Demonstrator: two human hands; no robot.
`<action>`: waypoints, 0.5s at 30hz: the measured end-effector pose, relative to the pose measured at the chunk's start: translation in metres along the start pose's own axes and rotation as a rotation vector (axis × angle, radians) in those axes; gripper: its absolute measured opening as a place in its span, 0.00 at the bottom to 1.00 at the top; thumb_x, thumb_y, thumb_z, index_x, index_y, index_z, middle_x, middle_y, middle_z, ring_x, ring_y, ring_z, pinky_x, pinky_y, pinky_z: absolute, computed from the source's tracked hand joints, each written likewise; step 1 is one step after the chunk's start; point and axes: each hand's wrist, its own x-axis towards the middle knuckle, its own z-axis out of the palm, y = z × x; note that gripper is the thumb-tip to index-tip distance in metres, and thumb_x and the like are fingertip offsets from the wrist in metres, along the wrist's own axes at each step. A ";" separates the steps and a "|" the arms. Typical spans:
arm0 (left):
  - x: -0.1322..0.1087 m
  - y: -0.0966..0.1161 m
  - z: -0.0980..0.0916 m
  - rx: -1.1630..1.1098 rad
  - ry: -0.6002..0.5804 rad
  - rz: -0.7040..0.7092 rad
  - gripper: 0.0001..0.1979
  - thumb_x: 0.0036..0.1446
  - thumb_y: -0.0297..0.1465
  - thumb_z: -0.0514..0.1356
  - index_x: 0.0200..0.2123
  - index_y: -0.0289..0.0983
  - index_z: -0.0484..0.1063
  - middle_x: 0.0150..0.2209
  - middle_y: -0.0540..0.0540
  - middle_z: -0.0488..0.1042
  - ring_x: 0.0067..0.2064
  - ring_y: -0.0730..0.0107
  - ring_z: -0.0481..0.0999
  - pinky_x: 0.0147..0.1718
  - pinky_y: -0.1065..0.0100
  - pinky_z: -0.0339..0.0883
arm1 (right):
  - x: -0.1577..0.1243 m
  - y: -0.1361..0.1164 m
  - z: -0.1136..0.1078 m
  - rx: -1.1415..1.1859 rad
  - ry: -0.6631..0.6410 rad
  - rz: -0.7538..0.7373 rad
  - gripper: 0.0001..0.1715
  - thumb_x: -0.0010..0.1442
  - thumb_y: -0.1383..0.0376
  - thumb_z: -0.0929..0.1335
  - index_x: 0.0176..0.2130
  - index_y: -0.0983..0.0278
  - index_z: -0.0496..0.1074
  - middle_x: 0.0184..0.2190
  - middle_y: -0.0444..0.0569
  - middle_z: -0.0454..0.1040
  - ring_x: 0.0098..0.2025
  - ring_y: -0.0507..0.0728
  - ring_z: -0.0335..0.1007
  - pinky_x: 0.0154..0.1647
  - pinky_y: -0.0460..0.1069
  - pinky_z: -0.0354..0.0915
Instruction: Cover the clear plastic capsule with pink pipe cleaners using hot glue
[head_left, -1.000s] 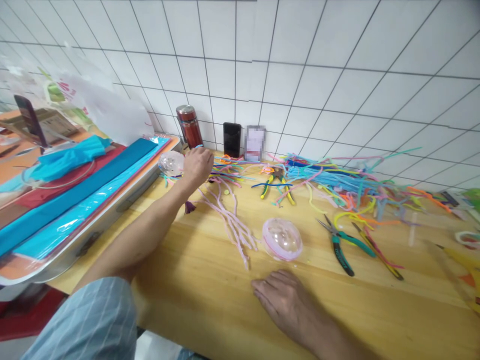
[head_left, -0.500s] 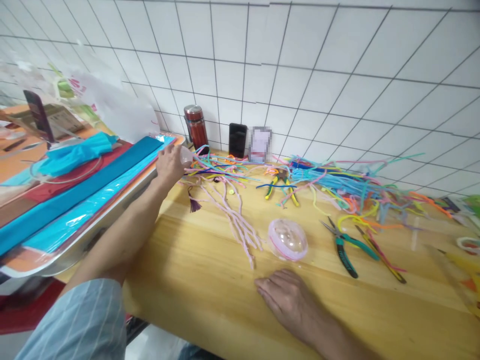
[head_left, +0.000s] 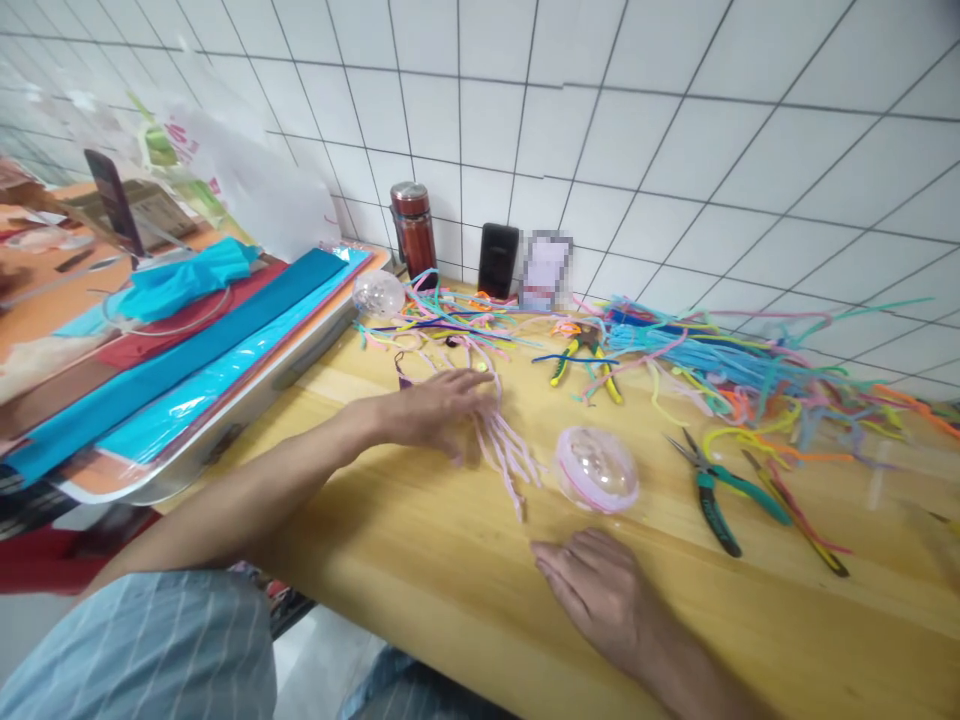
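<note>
Pink fuzzy stems (head_left: 504, 450) lie loosely bundled on the bench (head_left: 420, 570), their long axis running from the tangle of coloured stems (head_left: 450, 322) toward the person's right hand (head_left: 596, 592), free ends just left of the clear ball (head_left: 598, 470). Nearer is the left hand (head_left: 435, 408), fingers spread across the bundle's upper part, apparently holding nothing, though contact is unclear. Its wrist side partly hides the purple tassel (head_left: 405, 382); the right hand rests loosely curled, fingertips too concealed to tell its hold.
</note>
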 end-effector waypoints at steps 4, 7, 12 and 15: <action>-0.003 -0.002 0.026 -0.035 -0.049 -0.009 0.23 0.65 0.38 0.72 0.62 0.46 0.80 0.64 0.40 0.80 0.63 0.55 0.81 0.62 0.62 0.74 | -0.001 0.002 0.000 -0.004 0.005 -0.005 0.15 0.77 0.71 0.63 0.44 0.65 0.79 0.25 0.45 0.79 0.25 0.55 0.76 0.29 0.53 0.68; 0.005 -0.022 0.030 0.024 0.015 -0.133 0.12 0.74 0.35 0.61 0.51 0.41 0.85 0.54 0.38 0.84 0.56 0.55 0.85 0.57 0.58 0.76 | -0.001 0.002 0.001 -0.020 -0.012 -0.014 0.15 0.77 0.71 0.64 0.43 0.64 0.80 0.25 0.45 0.79 0.25 0.55 0.75 0.29 0.52 0.68; 0.017 -0.055 0.028 0.136 0.109 -0.288 0.15 0.74 0.34 0.57 0.44 0.41 0.85 0.46 0.37 0.84 0.51 0.52 0.84 0.54 0.53 0.76 | -0.003 0.002 0.002 -0.039 -0.023 -0.018 0.13 0.75 0.72 0.66 0.41 0.63 0.80 0.25 0.44 0.78 0.24 0.54 0.74 0.29 0.52 0.67; 0.020 -0.062 0.025 0.180 0.178 -0.321 0.14 0.71 0.37 0.62 0.53 0.42 0.83 0.54 0.35 0.82 0.58 0.47 0.81 0.60 0.49 0.73 | -0.004 0.004 0.003 -0.058 -0.030 -0.001 0.14 0.76 0.72 0.65 0.42 0.63 0.80 0.26 0.44 0.80 0.26 0.54 0.76 0.31 0.51 0.68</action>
